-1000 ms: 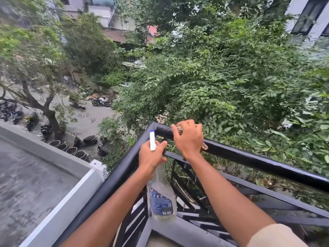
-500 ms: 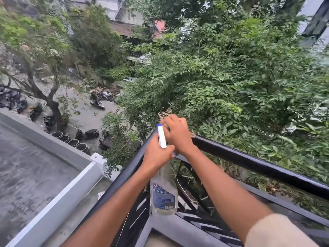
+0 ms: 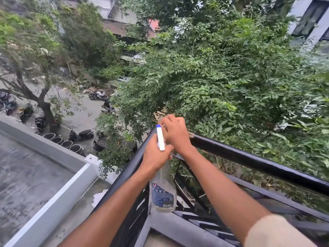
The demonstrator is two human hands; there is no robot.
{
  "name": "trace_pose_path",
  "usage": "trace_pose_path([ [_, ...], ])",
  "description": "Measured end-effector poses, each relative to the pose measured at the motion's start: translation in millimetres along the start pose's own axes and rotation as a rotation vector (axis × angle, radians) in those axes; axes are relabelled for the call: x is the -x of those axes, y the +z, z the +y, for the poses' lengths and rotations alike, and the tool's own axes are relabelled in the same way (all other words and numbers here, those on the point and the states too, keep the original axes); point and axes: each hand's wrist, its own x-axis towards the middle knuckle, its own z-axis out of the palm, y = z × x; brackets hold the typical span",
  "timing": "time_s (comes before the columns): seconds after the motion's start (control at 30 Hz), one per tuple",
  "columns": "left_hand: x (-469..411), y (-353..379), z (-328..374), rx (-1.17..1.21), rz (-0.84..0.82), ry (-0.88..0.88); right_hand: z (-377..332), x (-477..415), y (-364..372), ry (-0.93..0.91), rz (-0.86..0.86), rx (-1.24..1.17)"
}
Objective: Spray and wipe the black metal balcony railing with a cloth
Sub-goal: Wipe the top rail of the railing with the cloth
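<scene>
Railing (image 3: pixel 249 158) glossy black, clear bottle (image 3: pixel 162 193), beige cloth (image 3: pixel 191 134)

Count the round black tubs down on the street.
4, in a row beyond the grey ledge: far-left tub, second, third, rightmost. The ledge may hide more.

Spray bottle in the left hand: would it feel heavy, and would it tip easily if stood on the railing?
Probably light: the spray bottle looks clear and nearly empty. Likely stiff plastic, as it hangs undented from the left hand. On the narrow railing it would probably tip, being tall.
</scene>
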Motion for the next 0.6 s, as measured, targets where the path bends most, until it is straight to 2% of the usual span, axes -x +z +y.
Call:
trace_pose_path([
  [0.07, -1.4, 1.1, -2.8, -0.003, 0.008, 0.02, 4.5, 18.5, 4.1, -0.058, 0.169, 0.095],
  [0.1, -0.6, 2.0, -5.6, -0.02, 0.018, 0.022, 2.7, 13.6, 4.2, -0.07, 0.199, 0.116],
  [0.13, -1.2, 4.3, -10.0, -0.047, 0.032, 0.022, 0.0, 0.5, 2.7, -0.066, 0.164, 0.112],
  [0.27, 5.2, 15.6, -27.1, -0.132, 0.05, -0.029, -12.4, -66.8, -6.7, 0.126, -0.239, 0.007],
  [0.33, 9.4, 18.0, -28.6, -0.135, 0.045, -0.03, -9.5, -72.9, -6.2, 0.147, -0.287, -0.007],
  [0.43, 11.3, 15.4, -23.8, -0.104, 0.065, -0.032, -2.4, -35.8, -9.5, 0.05, -0.199, -0.055],
  [0.53, 10.5, 14.5, -22.5, -0.111, 0.076, -0.041, 16.2, 8.8, -2.9, -0.104, -0.057, 0.036],
  [0.6, 12.1, 15.7, -23.6, -0.13, 0.071, -0.044, 19.3, 16.3, 6.0, -0.126, 0.043, 0.088],
])
